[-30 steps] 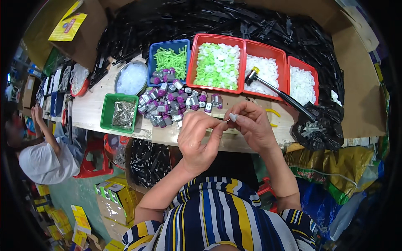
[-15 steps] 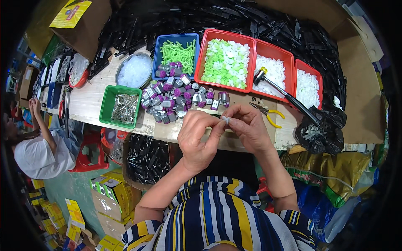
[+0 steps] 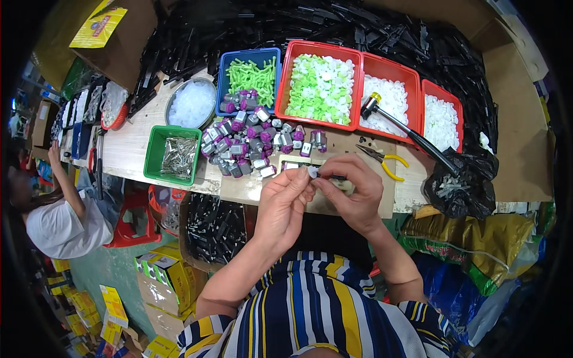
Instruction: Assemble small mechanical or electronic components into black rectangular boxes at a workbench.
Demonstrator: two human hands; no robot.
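Note:
Over the near edge of the table, my left hand (image 3: 282, 206) pinches a small white plastic piece (image 3: 313, 172) between thumb and fingers. My right hand (image 3: 357, 194) meets it from the other side, its thumb and forefinger closed on the same piece. The fingertips hide part of its shape. Just beyond my hands lies a pale holder (image 3: 293, 161), partly covered by them. A heap of small grey and purple motor-like blocks (image 3: 242, 143) sits to the left of it. Pliers with yellow handles (image 3: 391, 167) rest right of my right hand.
Red bins (image 3: 358, 89) of white and green plastic parts line the back, a hammer (image 3: 412, 132) lying across them. Left are a blue bin (image 3: 222, 71), a green bin of metal pins (image 3: 149, 161) and a round bowl (image 3: 169, 107). Black strips (image 3: 256, 21) pile behind. A person (image 3: 65, 221) works at far left.
My left hand has rolled so its thumb points up at the white piece. The piece has shifted slightly left, and my right fingers have followed it. The person at left has lowered an arm.

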